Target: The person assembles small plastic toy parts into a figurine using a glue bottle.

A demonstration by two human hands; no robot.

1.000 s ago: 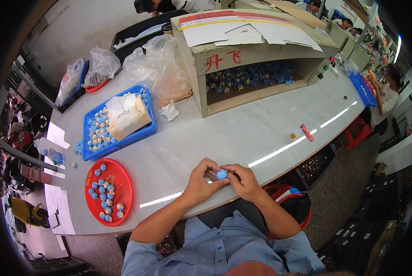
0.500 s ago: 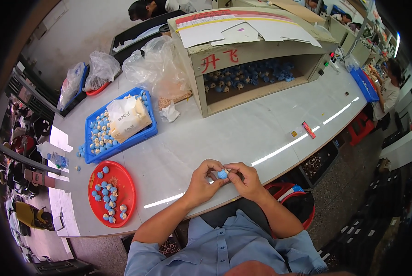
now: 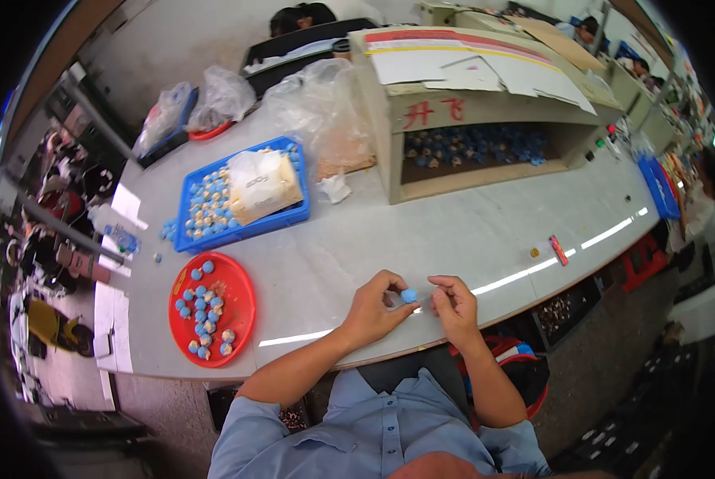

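My left hand (image 3: 380, 307) pinches a small round blue piece (image 3: 409, 295) between thumb and forefinger, just above the table near its front edge. Just to the right, my right hand (image 3: 456, 310) is apart from the piece, its fingers bent and forefinger and thumb separated. I make out nothing between them. Left of my hands, a round red tray (image 3: 244, 323) bears several similar blue and cream pieces (image 3: 206, 307). Beyond it, a blue plastic tray (image 3: 250, 237) holds many more, with a cream-filled plastic bag (image 3: 266, 191) on top.
A beige metal box (image 3: 385, 120) with an open front stands at the back, blue pieces inside. Crumpled clear plastic (image 3: 313, 100) and a white tissue (image 3: 335, 188) lie beside it. A small red item (image 3: 559, 251) is on the right. Other people work farther off.
My right hand has come away from the blue piece and moved right. The piece stays in my left hand. The view has shifted, so the table contents appear farther right.
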